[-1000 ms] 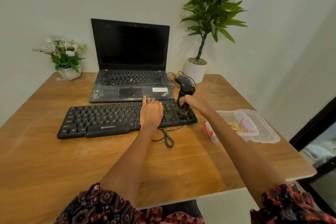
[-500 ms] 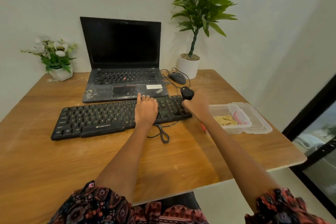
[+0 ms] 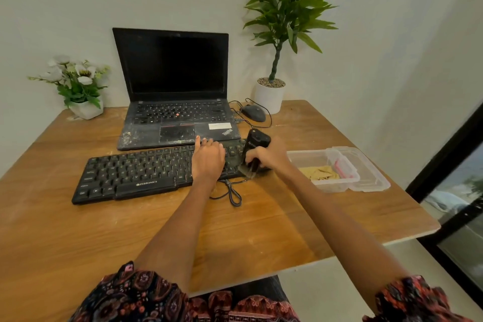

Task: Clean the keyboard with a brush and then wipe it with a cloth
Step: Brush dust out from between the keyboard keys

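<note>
Brushing stage: right hand point(image 3: 269, 157) grips black brush point(image 3: 255, 148) upright, bristles down on right end of keyboard point(image 3: 136, 172). Left hand point(image 3: 207, 159) lies flat, fingers straight, pinning keys, likely to stop sliding. Cloth point(image 3: 318, 172) waits in clear box point(image 3: 337, 185) beside.

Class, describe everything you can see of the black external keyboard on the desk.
The black keyboard is a flat, full-width board, plastic by its look, with white key legends and "ZEBRONICS" printed below the space bar. It lies on the wooden table in front of the laptop, slightly askew, pale dust on its keys. The left hand rests flat on its right part; the right hand grips a black brush, bristles down at its right end. A dark cable loops by its front edge.
</note>
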